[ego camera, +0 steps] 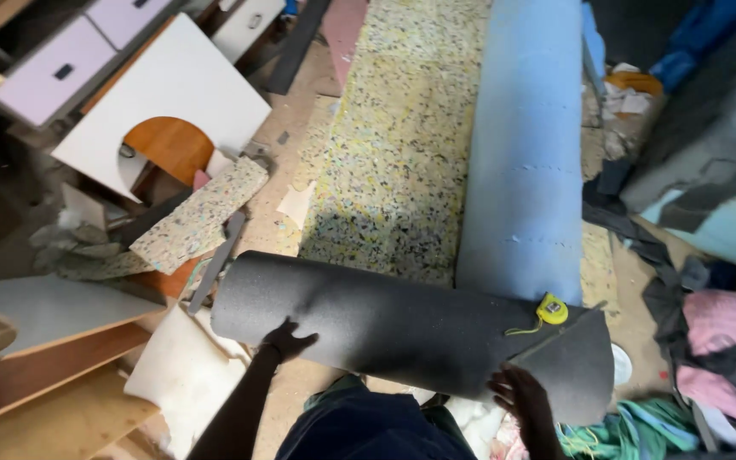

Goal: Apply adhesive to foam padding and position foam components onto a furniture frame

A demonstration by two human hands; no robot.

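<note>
A thick roll of dark grey foam (368,319) lies crosswise in front of me, over the near end of a speckled multicolour foam slab (402,145). My left hand (285,341) presses flat on the roll's near left side, fingers spread. Near the right end, my right hand (517,393) rests on the loose flap of the grey foam (577,366); whether it grips the edge I cannot tell. A yellow tape measure (552,309) sits on top of the roll at its right end. A light blue foam roll (526,145) runs lengthwise along the speckled slab.
White boards, one with a round cut-out (163,94), and wooden panels (36,400) crowd the left. An offcut of speckled foam (202,213) lies there too. Pink and dark fabric (726,341), a grey upholstered piece (709,128) and green cloth (632,430) pile up on the right.
</note>
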